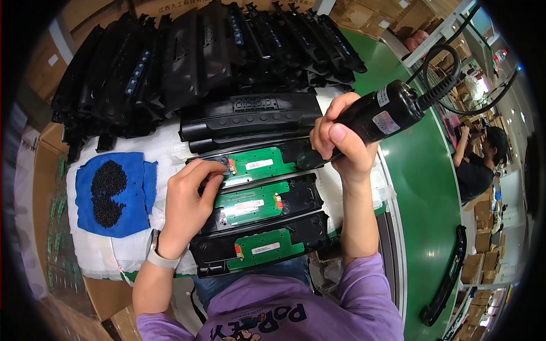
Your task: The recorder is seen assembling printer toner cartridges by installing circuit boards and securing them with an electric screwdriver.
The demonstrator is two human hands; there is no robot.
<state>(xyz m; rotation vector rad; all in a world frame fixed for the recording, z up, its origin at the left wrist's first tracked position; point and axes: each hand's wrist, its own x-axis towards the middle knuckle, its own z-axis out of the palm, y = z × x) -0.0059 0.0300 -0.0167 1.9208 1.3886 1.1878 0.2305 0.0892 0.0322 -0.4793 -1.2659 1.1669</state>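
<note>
My right hand [348,136] is wrapped round a black electric screwdriver [372,116], its front end pointing down and left over a black plastic housing [298,150]. Fingertips of my left hand [190,196] are pinched together at the left end of the green circuit board [267,156] lying in that housing. Whatever they may hold there is too small or hidden to name. Nearer to me lie two more black housings, one with a middle circuit board [236,211] and one with a near circuit board [284,238]. Each board carries a white label strip and a small red-and-white part.
On a blue cloth [84,196] at the left is a pile of tiny black screws [108,184]. Many black housings [182,51] are stacked along the far side. A cable [449,85] runs from the screwdriver toward the upper right. A person [483,162] sits beyond the green floor [418,216].
</note>
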